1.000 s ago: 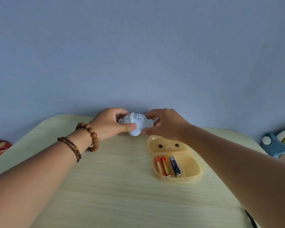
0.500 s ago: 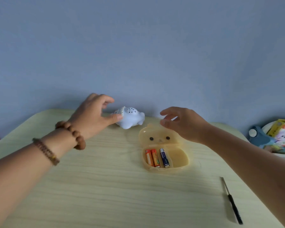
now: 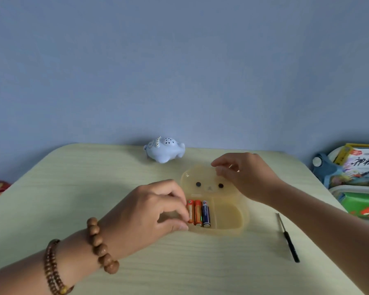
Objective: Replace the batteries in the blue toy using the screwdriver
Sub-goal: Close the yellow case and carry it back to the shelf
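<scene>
Pale table (image 3: 94,188), far edge: small rounded light-blue toy (image 3: 164,151), dotted top.

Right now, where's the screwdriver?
In the head view the screwdriver lies flat on the table's right side, just right of the open yellow case and not touching it.

Table (image 3: 94,188): a pale wood-grain top is being shown, smooth and matt.
Blue toy (image 3: 164,152): smooth moulded plastic is being lit to a soft sheen.
Box (image 3: 244,211): glossy translucent yellow plastic is being seen through at the lid and walls.
Batteries (image 3: 198,212): glossy printed wraps are being caught by the light.
Screwdriver (image 3: 288,238): a thin bare metal shaft is being shown with a matt black handle.
Bracelets (image 3: 100,248): round brown beads, wooden by their look, are being worn, dully polished.
Books (image 3: 362,165): glossy printed paper covers are being displayed.
</scene>
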Demonstrator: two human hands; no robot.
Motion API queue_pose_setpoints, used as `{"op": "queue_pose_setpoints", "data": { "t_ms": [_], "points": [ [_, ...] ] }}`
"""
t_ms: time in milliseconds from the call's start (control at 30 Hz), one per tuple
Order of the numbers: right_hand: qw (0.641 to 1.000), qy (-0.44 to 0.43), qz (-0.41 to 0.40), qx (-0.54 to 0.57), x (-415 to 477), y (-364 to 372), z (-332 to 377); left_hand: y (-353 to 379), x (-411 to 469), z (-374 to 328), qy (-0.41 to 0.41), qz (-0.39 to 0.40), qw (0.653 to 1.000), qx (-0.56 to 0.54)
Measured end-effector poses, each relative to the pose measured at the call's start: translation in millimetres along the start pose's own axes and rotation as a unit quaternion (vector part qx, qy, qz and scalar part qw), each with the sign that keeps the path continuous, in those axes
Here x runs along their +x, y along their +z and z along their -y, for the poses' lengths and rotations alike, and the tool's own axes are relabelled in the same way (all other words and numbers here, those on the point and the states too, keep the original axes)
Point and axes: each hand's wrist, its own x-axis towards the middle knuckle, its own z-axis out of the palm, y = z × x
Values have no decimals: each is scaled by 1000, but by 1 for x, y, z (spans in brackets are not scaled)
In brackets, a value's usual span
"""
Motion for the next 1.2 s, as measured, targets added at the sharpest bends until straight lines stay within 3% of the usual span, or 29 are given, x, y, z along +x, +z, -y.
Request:
{"op": "queue_pose_setpoints", "data": {
  "t_ms": [300, 600, 833, 900, 967, 1000, 1067, 1133, 1200],
  "points": [
    [998, -48, -26, 24, -76, -3, 12, -8, -52, -35, 12, 17, 999, -25],
    [984, -153, -77, 50, -113, -12, 28, -3, -71, -59, 13, 7, 999, -32],
    [959, -246, -17, 136, -142, -34, 30, -6, -82, -59, -13, -50, 998, -28],
    [958, -265, -8, 111, -155, -34, 28, -5, -89, -58, -74, -118, 985, -97],
    [956, -286, -13, 67, -166, -32, 26, -6, -92, -55, -153, -178, 944, -232],
    [953, -297, -15, 49, -170, -30, 25, -7, -92, -54, -160, -172, 935, -265],
    [947, -321, -12, 18, -178, -24, 22, -11, -84, -56, -148, -91, 952, -253],
    [942, -336, -1, -7, -183, -18, 19, -9, -73, -63, -118, -8, 974, -196],
    [942, -336, -1, -11, -187, -13, 17, -1, -67, -70, -107, 16, 984, -139]
  ]
}}
